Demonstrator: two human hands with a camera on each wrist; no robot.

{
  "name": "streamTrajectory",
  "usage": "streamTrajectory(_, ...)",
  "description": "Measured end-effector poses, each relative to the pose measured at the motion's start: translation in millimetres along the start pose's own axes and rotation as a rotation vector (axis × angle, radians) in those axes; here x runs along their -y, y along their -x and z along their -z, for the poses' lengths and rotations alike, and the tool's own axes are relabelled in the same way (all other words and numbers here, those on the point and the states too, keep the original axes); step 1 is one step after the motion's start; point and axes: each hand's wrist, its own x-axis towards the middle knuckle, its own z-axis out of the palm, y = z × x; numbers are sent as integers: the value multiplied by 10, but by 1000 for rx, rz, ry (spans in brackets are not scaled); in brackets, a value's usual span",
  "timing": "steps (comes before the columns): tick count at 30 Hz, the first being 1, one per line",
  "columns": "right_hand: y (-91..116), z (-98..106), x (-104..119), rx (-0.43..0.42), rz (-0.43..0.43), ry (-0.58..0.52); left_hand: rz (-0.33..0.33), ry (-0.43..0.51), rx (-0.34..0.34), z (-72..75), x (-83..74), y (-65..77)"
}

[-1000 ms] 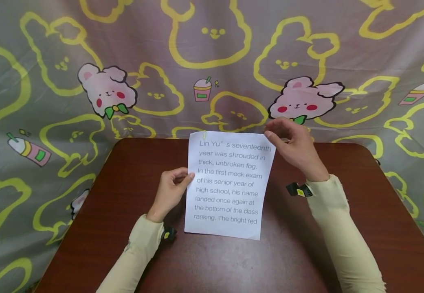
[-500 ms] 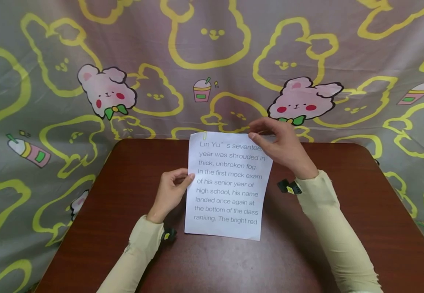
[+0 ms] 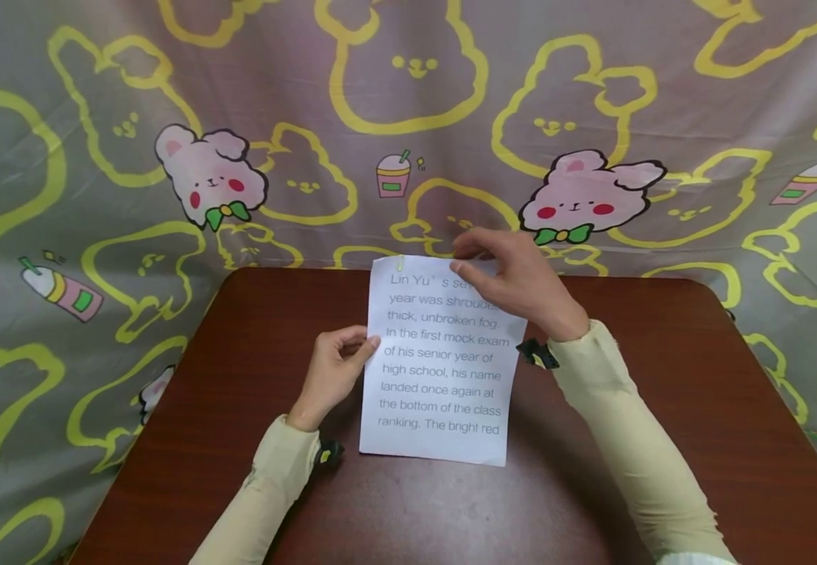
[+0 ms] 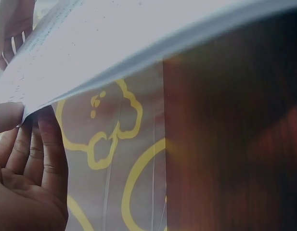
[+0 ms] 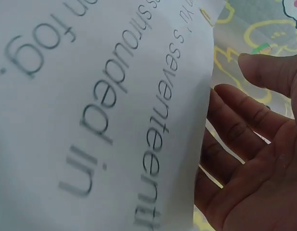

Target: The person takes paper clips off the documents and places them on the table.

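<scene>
A white printed paper (image 3: 439,377) is held upright over the table, its large black text facing me. A small yellow paper clip (image 3: 400,263) sits on its top edge near the left corner; it also shows at the top of the right wrist view. My left hand (image 3: 336,373) pinches the paper's left edge, thumb in front and fingers behind. My right hand (image 3: 517,282) is at the top edge, to the right of the paper clip. In the right wrist view its thumb stands apart from the paper, while the fingertips (image 5: 220,91) reach behind the edge.
A dark brown wooden table (image 3: 238,439) lies beneath both hands. Behind it hangs a grey cloth (image 3: 295,71) patterned with yellow outlines, pink rabbits and drink cups. Both wrists carry small black cameras.
My right hand has moved left along the paper's top edge, from the right corner toward the paper clip. My left hand and the paper have stayed nearly still.
</scene>
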Motion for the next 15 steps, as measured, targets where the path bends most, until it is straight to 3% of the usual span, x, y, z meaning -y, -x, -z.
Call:
streamTrajectory(11,-192,-133,116,23,115,38,-7,-7,16,-34,20,11)
streamTrajectory(15,-255,-177,179,60,111,39,-10,-8,16,-34,22,12)
